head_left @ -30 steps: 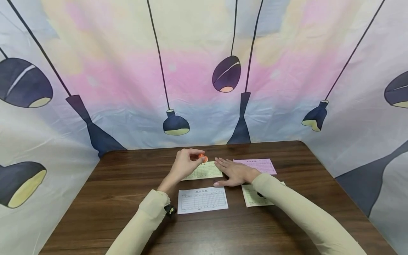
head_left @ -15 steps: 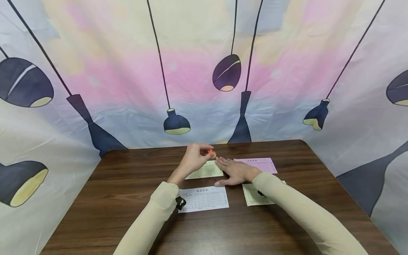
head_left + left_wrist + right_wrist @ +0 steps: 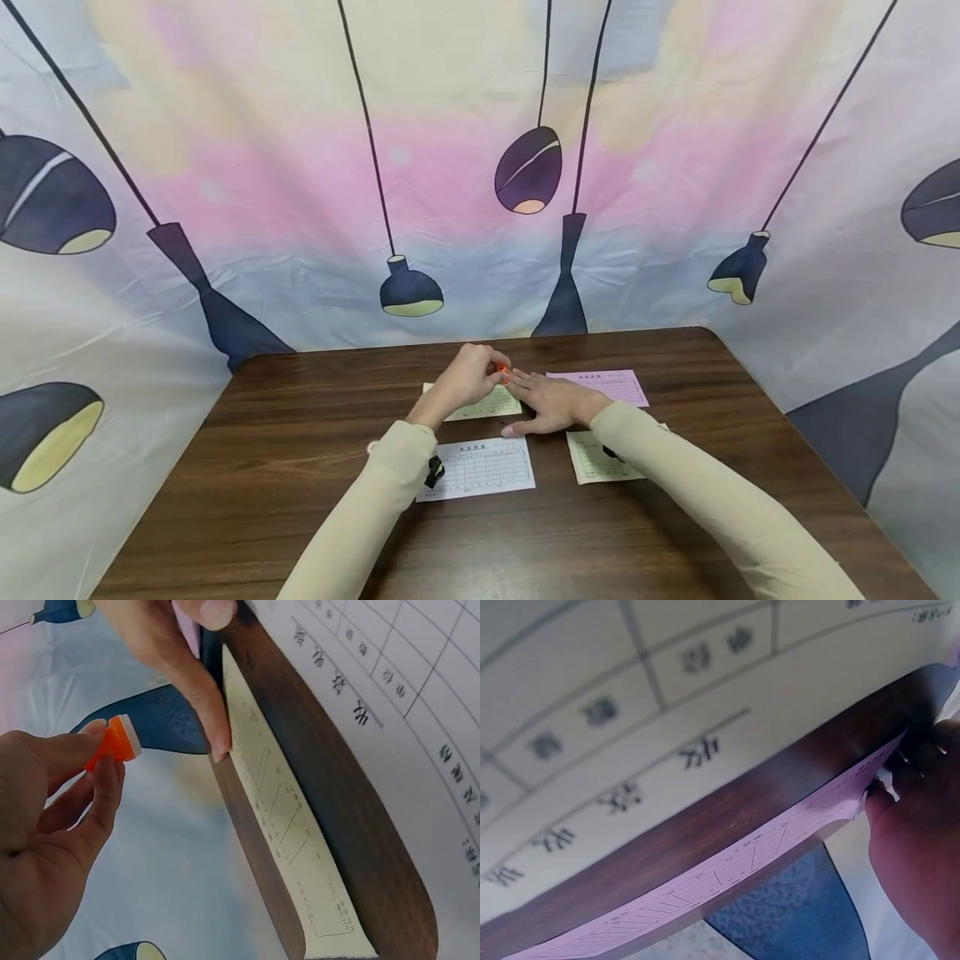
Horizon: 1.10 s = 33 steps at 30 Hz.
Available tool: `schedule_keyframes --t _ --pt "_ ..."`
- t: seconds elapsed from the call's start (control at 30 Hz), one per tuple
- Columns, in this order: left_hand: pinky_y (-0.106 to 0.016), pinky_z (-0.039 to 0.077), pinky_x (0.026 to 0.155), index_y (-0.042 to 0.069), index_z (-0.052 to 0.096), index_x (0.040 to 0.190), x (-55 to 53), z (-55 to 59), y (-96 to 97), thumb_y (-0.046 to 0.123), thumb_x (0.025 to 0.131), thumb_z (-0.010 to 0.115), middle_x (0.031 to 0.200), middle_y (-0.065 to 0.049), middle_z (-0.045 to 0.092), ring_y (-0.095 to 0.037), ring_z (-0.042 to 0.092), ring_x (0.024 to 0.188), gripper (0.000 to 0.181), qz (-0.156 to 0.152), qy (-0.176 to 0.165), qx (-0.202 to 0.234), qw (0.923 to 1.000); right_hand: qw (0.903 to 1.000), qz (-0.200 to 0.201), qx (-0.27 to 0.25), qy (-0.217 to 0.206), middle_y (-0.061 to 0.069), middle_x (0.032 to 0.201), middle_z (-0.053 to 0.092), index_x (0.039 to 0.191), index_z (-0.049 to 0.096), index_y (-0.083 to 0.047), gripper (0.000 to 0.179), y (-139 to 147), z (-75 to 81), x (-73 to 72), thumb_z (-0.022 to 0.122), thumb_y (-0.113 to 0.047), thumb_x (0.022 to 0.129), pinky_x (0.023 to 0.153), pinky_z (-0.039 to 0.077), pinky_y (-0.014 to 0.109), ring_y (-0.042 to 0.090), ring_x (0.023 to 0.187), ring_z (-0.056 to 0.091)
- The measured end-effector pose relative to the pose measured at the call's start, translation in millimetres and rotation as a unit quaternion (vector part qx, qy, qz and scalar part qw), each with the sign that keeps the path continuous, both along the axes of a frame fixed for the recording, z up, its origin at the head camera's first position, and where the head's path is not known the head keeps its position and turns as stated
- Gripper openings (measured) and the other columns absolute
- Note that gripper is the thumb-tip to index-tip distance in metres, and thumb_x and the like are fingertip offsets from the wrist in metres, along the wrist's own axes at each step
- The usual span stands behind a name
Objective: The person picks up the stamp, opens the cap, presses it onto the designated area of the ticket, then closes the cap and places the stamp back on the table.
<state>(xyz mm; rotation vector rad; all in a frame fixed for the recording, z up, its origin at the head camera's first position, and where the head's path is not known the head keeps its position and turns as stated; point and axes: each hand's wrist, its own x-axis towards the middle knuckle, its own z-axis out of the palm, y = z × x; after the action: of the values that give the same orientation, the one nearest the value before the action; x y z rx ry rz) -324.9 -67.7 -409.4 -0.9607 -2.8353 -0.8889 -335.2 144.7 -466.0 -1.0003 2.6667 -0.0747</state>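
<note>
My left hand (image 3: 461,379) pinches a small orange stamp (image 3: 112,744) with a white rim between thumb and fingers. It holds the stamp beside the fingertips of my right hand (image 3: 552,403), above the far end of a pale yellow printed slip (image 3: 487,405). In the left wrist view the stamp is clear of the paper, its white side facing the right hand. The right hand lies palm down with straight, spread fingers, its fingertips at the yellow slip's right edge. What lies under its palm is hidden.
A white printed form (image 3: 483,471) lies nearer on the brown table (image 3: 285,450). At the right are a pink slip (image 3: 615,387) and another yellow-green slip (image 3: 596,467), partly covered by the right sleeve. A lamp-patterned cloth (image 3: 465,208) hangs behind the table.
My left hand has moved right with the stamp, closing in on the right hand's fingertips, and dipped slightly just now. My right hand has stayed in place.
</note>
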Motion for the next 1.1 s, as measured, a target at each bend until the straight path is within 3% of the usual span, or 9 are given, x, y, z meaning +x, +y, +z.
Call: schedule_keyframes --t 0.23,0.53,0.87,1.1 --pt "-0.028 0.058 0.071 -0.002 0.077 0.119 -4.8 -15.3 2.2 0.005 0.102 0.067 0.105 -0.013 0.079 -0.015 0.072 0.082 0.021 -0.002 -0.004 -0.036 0.9994 0.9999 0.01 0.0 0.012 0.008 0.178 0.005 0.17 0.013 -0.019 0.105 -0.8 -3.4 2.6 0.042 -0.085 0.094 0.133 0.021 0.048 0.027 0.166 0.012" --pt "-0.021 0.041 0.057 -0.001 0.078 0.118 -6.4 -23.6 0.1 0.003 0.101 0.068 0.09 -0.011 0.079 -0.008 0.054 0.06 0.021 -0.011 -0.012 -0.041 0.999 0.9997 0.009 0.007 0.02 0.004 0.179 0.002 0.17 0.008 -0.02 0.108 1.6 -7.6 1.7 0.037 -0.089 0.093 0.135 0.017 0.044 0.021 0.166 0.007" --pt "-0.022 0.04 0.058 0.003 0.082 0.108 -9.0 -30.9 0.7 0.004 0.1 0.069 0.081 -0.006 0.074 -0.009 0.049 0.059 0.015 -0.017 -0.008 -0.055 0.9983 0.9997 0.013 0.008 0.021 0.0 0.179 -0.001 0.17 0.003 -0.02 0.109 2.5 -7.3 2.9 0.036 -0.089 0.093 0.135 0.015 0.043 0.017 0.166 0.006" --pt "-0.024 0.047 0.062 0.004 0.081 0.11 -10.0 -32.5 4.3 0.004 0.1 0.069 0.088 -0.007 0.078 -0.009 0.057 0.064 0.016 -0.019 -0.008 -0.069 0.9974 0.9995 0.019 0.001 0.026 0.001 0.179 -0.002 0.17 0.003 -0.018 0.107 1.7 -4.7 2.6 0.04 -0.086 0.095 0.135 0.015 0.043 0.017 0.167 0.005"
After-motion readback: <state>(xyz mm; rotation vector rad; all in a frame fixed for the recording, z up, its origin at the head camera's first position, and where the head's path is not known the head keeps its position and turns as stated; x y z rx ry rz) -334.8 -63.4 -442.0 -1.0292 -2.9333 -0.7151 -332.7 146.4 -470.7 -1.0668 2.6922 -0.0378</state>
